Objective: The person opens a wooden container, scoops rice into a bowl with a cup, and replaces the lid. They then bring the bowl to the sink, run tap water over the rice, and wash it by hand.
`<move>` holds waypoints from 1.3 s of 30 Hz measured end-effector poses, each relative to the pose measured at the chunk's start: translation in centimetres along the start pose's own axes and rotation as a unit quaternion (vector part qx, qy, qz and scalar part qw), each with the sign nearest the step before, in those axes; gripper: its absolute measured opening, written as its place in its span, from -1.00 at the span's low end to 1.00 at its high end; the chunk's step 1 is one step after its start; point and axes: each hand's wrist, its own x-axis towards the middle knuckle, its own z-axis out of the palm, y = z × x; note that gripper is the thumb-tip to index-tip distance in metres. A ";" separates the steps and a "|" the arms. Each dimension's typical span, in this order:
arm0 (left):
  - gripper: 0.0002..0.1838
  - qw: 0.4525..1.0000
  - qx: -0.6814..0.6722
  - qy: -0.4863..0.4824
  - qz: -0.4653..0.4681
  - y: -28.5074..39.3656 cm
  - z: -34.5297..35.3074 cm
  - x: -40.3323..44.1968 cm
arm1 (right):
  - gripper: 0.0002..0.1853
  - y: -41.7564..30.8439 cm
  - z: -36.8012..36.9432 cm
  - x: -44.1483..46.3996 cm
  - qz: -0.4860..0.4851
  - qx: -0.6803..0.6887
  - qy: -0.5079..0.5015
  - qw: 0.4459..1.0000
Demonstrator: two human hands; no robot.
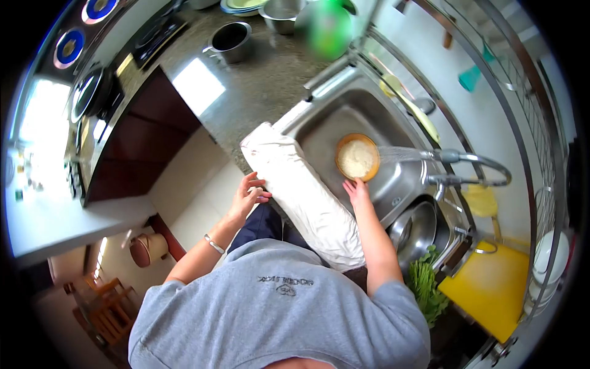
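Left grip (246, 198): fingers apart, just beside the white cloth (301, 190). Right grip (359, 194): fingertips at the bowl's (356, 137) near rim; clamping cannot be determined. Bowl: beyond right grip, inside sink (329, 126); white contents (356, 162) indistinct. Farther beyond: green object (330, 27), blurred.

Free sink (344, 115) beyond bowl (340, 162), faucet (452, 156) beside

We are looking forward and down from a head-worn camera through a wide, round view. We are seeing the grey T-shirt (276, 323) closest, at bottom centre, the kitchen sink (316, 138) near, right of centre, and a wooden chair (112, 317) farther off, lower left.
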 end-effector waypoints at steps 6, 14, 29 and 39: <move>-0.41 0.994 0.020 0.092 -0.064 -1.5 -9.9 -4.0 | -0.43 0.5 -0.9 -7.5 -0.200 -0.241 0.040 0.949; -0.51 0.976 -0.034 0.195 -0.093 -3.4 -26.5 -12.0 | -0.59 7.3 15.3 -20.2 -0.553 -0.389 -0.172 0.717; -0.58 0.848 0.244 0.456 0.118 4.1 -65.9 -20.0 | -0.65 33.1 43.2 -27.9 -0.287 -0.461 -0.495 0.678; -0.42 0.538 0.557 0.632 0.023 17.9 -87.4 -25.5 | -0.72 37.3 64.6 -30.8 -0.259 -0.442 -0.561 0.650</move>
